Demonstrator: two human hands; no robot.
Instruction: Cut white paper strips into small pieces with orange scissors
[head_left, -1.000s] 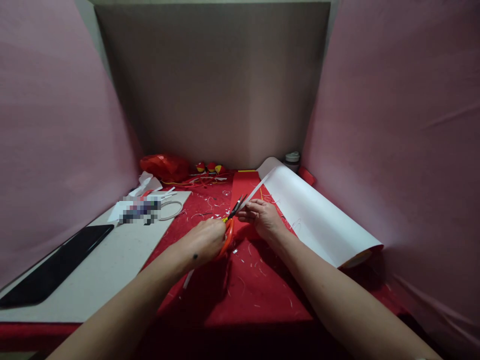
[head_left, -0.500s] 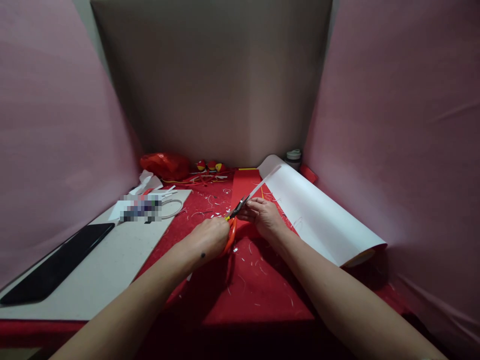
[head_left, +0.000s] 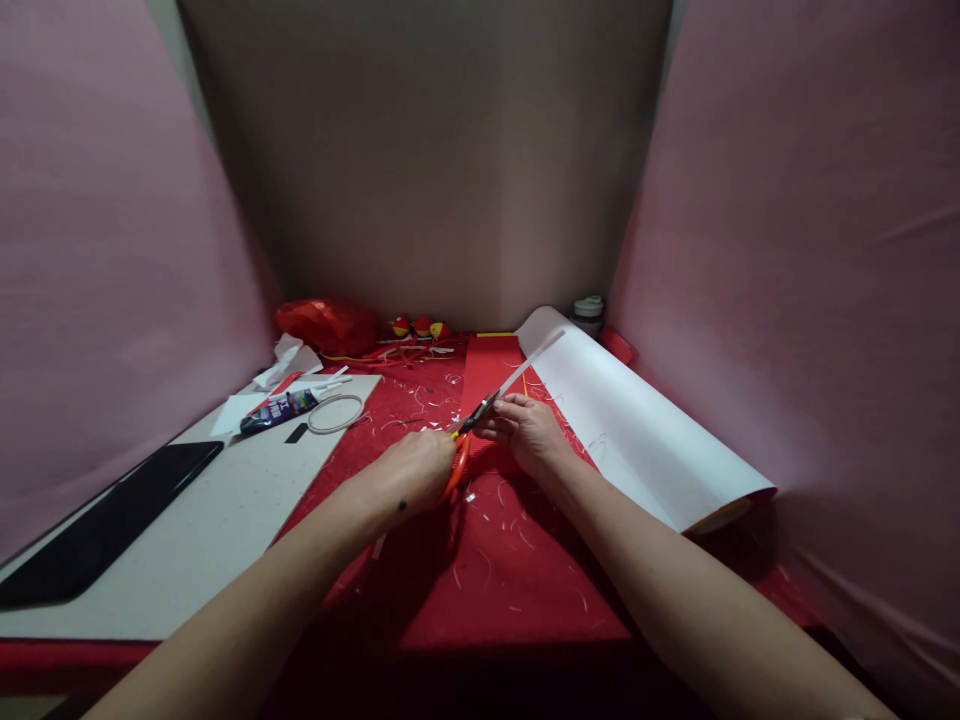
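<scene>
While both forearms reach forward over a red-clothed worktop point(head_left: 517, 610), seen from the head camera, the left hand point(head_left: 424, 468) is wrapped around the grips of a pair of orange-handled scissors point(head_left: 470, 424), their blades pointing away and to the right. Facing them, the right hand point(head_left: 529, 430) has its thumb and fingers pinched together on a narrow white strip point(head_left: 531, 363), close to its near end. The strip slants up and away to the right from those fingertips, its long axis running nearly in line with the scissors, its far end showing against a curled white sheet point(head_left: 637, 425); whether the two touch cannot be told. Of the two hands, the right is nearer the strip, with the blade tips just beside its fingers; whether the blades have closed on the strip is too small to tell. Beneath and beyond the hands lies a red panel point(head_left: 493, 365), among scattered white offcuts. At left, a pale board point(head_left: 210, 560) carries a glue tube point(head_left: 279, 409), a clear ring point(head_left: 334, 431) and a flat black slab point(head_left: 112, 520), all well apart from the blades.
</scene>
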